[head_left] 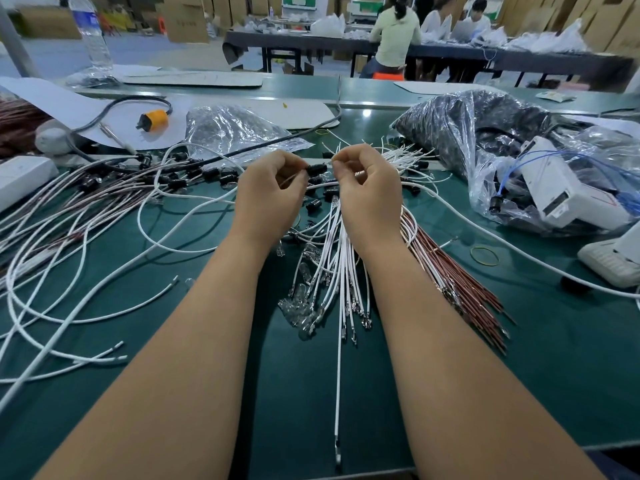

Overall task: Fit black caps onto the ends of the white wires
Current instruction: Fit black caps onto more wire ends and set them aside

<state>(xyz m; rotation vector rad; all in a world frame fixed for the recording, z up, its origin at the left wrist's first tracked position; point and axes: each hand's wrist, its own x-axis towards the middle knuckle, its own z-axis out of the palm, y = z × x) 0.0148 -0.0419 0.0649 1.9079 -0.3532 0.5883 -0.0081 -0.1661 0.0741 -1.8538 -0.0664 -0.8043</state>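
Black-capped wires point(104, 188) already lie fanned across the left of the frame on the green table point(571, 358), so by my reading you are well into the batch. At centre, your left hand point(273, 195) pinches a black cap point(317, 169) between thumb and fingertips, its open end turned toward your other hand. Your right hand point(367, 188) is curled round a thin white wire point(338, 268), pinching it near its tip just beside the cap; whether the tip has entered the cap, I cannot tell. The step looks like the seating itself: you next need the wire end lined up with the cap's bore and pushed home. Below your hands lies the loose bundle of uncapped white wires point(346, 299), and loose caps point(313, 205) sit between your wrists. At right, a clear bag of black parts point(460, 133) rests well apart.
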